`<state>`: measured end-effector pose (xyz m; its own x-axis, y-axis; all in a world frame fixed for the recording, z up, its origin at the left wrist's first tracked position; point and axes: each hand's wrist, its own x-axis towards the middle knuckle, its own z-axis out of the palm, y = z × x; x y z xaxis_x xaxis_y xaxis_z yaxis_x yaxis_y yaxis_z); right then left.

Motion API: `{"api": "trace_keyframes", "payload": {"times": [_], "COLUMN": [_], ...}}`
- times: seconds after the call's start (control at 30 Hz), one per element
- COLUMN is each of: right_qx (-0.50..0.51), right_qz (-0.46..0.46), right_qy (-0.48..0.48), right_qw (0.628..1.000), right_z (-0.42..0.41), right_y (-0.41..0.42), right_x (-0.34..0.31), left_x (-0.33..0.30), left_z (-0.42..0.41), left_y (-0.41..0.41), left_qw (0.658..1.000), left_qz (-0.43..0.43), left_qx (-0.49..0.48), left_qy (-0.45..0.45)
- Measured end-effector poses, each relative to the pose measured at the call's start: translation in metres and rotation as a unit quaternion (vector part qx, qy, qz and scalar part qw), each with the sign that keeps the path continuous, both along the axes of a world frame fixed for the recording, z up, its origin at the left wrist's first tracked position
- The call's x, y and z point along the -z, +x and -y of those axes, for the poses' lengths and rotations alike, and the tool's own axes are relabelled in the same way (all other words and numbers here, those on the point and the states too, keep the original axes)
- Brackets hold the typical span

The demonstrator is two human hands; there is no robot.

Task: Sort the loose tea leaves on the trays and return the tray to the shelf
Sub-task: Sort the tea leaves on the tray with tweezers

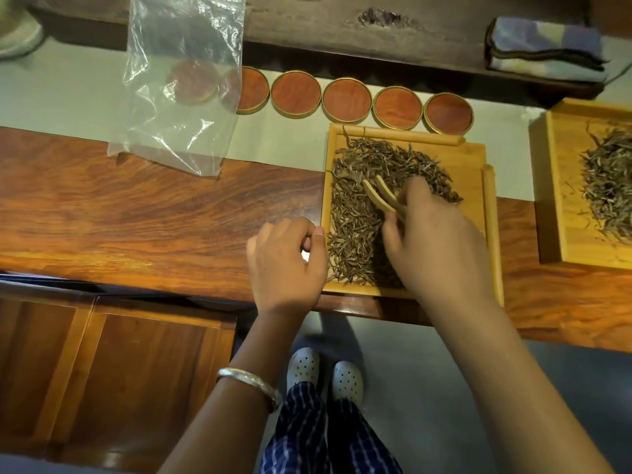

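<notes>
A square bamboo tray [473, 165] lies on the wooden table, covered with loose brown tea leaves [355, 213]. My right hand [441, 241] hovers over the tray and grips wooden tweezers [383, 196], whose tips point up-left into the leaves. My left hand [287, 265] sits at the tray's left edge with fingers curled, thumb and forefinger pinched together; what they pinch is too small to tell. A second bamboo tray [564, 200] with paler tea leaves [608, 186] lies at the right edge of the view.
Several round red-topped tins [347, 100] stand in a row behind the tray. A clear plastic bag [181, 80] lies at the back left. A folded cloth [543, 49] rests on a dark ledge at the back right. A wooden cabinet [113, 371] is below left.
</notes>
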<state>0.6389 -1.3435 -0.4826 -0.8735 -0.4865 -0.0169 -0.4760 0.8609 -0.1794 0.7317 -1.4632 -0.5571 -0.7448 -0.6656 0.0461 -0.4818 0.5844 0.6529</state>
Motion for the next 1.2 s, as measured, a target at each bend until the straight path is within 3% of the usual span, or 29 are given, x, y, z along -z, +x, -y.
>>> {"api": "trace_keyframes", "payload": {"times": [0.2, 0.77, 0.93, 1.1, 1.2], "right_qx": [0.009, -0.028, -0.016, -0.032, -0.027], "right_qz": [-0.033, 0.034, 0.041, 0.083, 0.091], "right_qy": [-0.042, -0.019, -0.069, -0.010, -0.022], "right_qw": [0.999, 0.999, 0.997, 0.996, 0.995], "right_z": [0.015, -0.001, -0.037, -0.041, -0.042], "right_y": [-0.013, 0.004, 0.032, 0.063, 0.065], "right_x": [0.004, 0.005, -0.010, -0.006, -0.004], "left_x": [0.001, 0.001, 0.003, 0.003, 0.003], "left_z": [0.000, 0.000, 0.000, 0.000, 0.000], "left_y": [0.000, 0.000, 0.000, -0.001, 0.000], "left_qw": [1.000, 1.000, 1.000, 1.000, 1.000], "left_qz": [-0.001, 0.004, -0.004, -0.009, -0.009], "left_qx": [0.001, 0.000, -0.002, -0.001, 0.003], "left_qy": [-0.008, -0.011, -0.013, -0.018, -0.024]}}
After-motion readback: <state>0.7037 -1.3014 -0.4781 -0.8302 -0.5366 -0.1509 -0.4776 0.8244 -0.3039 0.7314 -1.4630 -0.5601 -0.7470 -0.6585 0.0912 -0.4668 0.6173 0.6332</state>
